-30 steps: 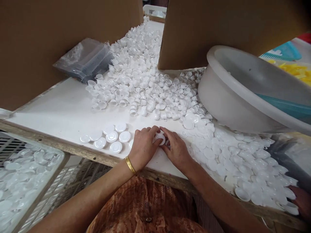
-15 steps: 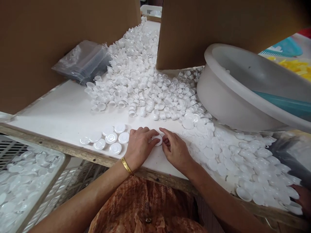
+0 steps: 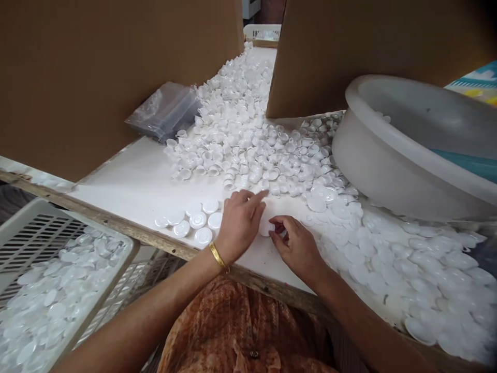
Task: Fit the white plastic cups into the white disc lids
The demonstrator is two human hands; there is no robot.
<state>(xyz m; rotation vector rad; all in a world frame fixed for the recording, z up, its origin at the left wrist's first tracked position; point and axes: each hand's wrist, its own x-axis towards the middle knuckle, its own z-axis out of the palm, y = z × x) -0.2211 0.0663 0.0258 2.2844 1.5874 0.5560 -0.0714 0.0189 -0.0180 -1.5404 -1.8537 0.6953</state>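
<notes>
Between my two hands is a small white plastic saucer [image 3: 265, 227], its right edge pinched by the thumb and fingertips of my right hand [image 3: 298, 245]. My left hand [image 3: 241, 223] is off the saucer, its index finger stretched out toward the near edge of the pile of tiny white cups [image 3: 248, 129]; nothing shows in its fingers. To the left of that hand lies a group of saucers [image 3: 198, 220], set out flat on the white table [image 3: 128, 191]. A spread heap of loose saucers [image 3: 373, 259] covers the table on the right.
A large grey-white basin [image 3: 388, 160] stands at the right. Cardboard panels [image 3: 116, 67] rise at the back, with a stack of clear plastic bags [image 3: 166, 110] at the left one. Below the table edge, a white crate [image 3: 128, 259] holds many white pieces.
Earlier both hands were on the saucer. My left hand has let go of it and moved forward toward the cups, while my right hand keeps its pinch. The camera view has shifted.
</notes>
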